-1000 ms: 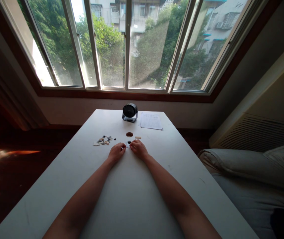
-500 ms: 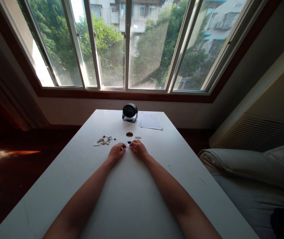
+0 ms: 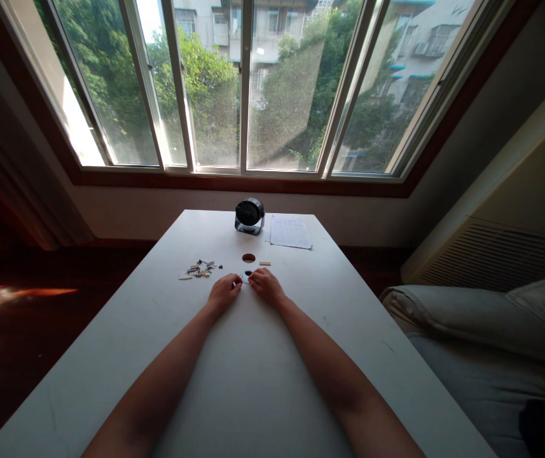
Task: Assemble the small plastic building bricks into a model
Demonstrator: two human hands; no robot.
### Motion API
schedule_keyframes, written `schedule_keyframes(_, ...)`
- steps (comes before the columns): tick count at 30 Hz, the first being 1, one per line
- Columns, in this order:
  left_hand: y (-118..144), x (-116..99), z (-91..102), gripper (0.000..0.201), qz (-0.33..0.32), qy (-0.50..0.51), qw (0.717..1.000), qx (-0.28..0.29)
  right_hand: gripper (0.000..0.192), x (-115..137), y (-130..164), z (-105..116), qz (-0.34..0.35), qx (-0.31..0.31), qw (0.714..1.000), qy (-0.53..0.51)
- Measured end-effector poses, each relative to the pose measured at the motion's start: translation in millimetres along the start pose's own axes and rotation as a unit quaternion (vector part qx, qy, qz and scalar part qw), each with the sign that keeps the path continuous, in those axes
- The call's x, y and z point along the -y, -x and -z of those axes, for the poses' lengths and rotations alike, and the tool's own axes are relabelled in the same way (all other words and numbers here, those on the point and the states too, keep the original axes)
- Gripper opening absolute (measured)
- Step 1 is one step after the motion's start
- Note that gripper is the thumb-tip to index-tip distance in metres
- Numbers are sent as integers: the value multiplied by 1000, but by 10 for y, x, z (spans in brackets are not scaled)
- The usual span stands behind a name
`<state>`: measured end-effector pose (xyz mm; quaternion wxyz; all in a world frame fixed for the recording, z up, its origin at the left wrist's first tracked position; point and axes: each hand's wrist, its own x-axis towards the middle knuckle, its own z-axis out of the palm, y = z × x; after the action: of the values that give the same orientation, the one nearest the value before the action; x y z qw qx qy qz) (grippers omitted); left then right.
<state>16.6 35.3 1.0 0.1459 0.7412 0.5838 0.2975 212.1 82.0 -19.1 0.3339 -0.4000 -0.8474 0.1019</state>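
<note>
A small flat white disc with a dark centre (image 3: 247, 277) lies on the table between my hands. My left hand (image 3: 225, 291) rests at its left side with the fingers curled in; whether they hold anything is too small to see. From the right, the fingertips of my right hand (image 3: 266, 285) are closed on the disc's edge and cover part of it. A loose pile of small tan, grey and black building bricks (image 3: 200, 270) lies beyond my left hand. One short tan studded strip (image 3: 265, 263) lies just beyond my right hand.
The white table (image 3: 253, 381) has a round hole (image 3: 248, 258) behind the disc. Near the far edge stand a black desk fan (image 3: 249, 215) and, flat beside it, a printed paper sheet (image 3: 290, 233). A cushioned seat (image 3: 482, 318) is at the right, a window (image 3: 282, 114) ahead.
</note>
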Motion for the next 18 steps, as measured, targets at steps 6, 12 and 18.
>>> schedule_keyframes(6,3,1,3,17,-6,4,1000,-3,8,-3,2,-4,1,2,1000,2)
schedule_keyframes(12,4,-8,18,18,0,4,1000,2,9,10,4,9,0,5,1000,3)
schedule_keyframes(18,4,-3,6,17,-2,6,1000,-2,10,10,1,11,-3,7,1000,6)
